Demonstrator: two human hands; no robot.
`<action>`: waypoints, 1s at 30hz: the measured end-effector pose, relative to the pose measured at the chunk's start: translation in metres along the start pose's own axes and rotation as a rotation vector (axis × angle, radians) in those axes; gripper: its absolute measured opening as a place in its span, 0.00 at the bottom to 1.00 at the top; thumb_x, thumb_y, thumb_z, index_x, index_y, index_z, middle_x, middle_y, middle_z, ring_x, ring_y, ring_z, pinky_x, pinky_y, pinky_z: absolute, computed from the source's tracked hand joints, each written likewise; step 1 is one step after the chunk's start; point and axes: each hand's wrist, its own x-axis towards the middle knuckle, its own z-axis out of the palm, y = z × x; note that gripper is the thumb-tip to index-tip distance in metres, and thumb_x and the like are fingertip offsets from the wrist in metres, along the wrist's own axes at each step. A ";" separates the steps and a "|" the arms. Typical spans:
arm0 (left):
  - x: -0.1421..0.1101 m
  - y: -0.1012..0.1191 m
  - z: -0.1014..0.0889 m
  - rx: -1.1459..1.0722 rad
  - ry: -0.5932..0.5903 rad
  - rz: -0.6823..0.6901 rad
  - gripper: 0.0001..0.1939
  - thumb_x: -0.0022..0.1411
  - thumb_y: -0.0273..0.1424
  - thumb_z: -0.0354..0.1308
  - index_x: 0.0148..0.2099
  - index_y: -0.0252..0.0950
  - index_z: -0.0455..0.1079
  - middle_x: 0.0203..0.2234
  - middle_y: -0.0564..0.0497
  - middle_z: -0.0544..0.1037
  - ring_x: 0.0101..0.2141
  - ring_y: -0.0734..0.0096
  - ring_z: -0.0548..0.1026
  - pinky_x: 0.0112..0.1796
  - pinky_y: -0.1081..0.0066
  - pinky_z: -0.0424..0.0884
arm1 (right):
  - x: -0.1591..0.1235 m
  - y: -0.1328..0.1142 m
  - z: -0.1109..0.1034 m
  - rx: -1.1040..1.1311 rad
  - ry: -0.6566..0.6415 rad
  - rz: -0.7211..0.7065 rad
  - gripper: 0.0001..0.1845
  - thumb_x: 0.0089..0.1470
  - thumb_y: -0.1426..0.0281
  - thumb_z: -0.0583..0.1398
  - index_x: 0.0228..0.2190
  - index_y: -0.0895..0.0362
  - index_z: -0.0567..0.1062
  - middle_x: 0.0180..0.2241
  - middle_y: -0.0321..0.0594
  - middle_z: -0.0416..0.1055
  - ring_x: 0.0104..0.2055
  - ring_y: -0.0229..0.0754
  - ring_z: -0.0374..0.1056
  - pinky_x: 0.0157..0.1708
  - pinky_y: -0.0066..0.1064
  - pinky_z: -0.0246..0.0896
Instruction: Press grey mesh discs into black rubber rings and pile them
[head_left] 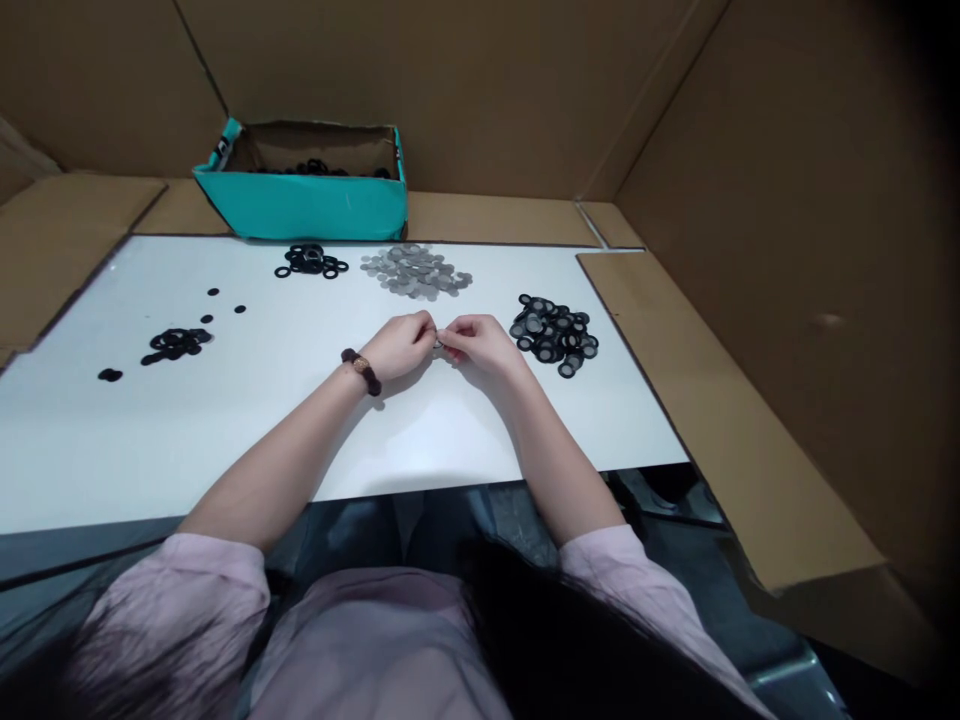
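My left hand (405,345), with a dark beaded bracelet at its wrist, is closed in a pinch over the white table. Its fingertips meet those of my right hand (480,342), which pinches too. Between them shows a sliver of a small grey disc (439,342), mostly covered by the fingers. Just beyond the hands lies a pile of thin grey discs (416,272). To the right of my right hand is a heap of black rings with grey centres (555,333).
A turquoise box (315,208) holding black pieces stands at the back. Loose black rings (307,262) lie in front of it. More black pieces (178,344) are scattered at left on the white table (262,420). Cardboard walls (495,90) enclose the back and right.
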 end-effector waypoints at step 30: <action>0.004 -0.006 -0.009 -0.616 -0.217 -0.260 0.14 0.51 0.33 0.58 0.18 0.36 0.63 0.14 0.51 0.63 0.19 0.74 0.62 0.27 0.65 0.63 | -0.003 -0.006 0.000 -0.081 -0.180 -0.033 0.22 0.53 0.65 0.61 0.14 0.57 0.60 0.15 0.30 0.53 0.20 0.30 0.46 0.22 0.27 0.41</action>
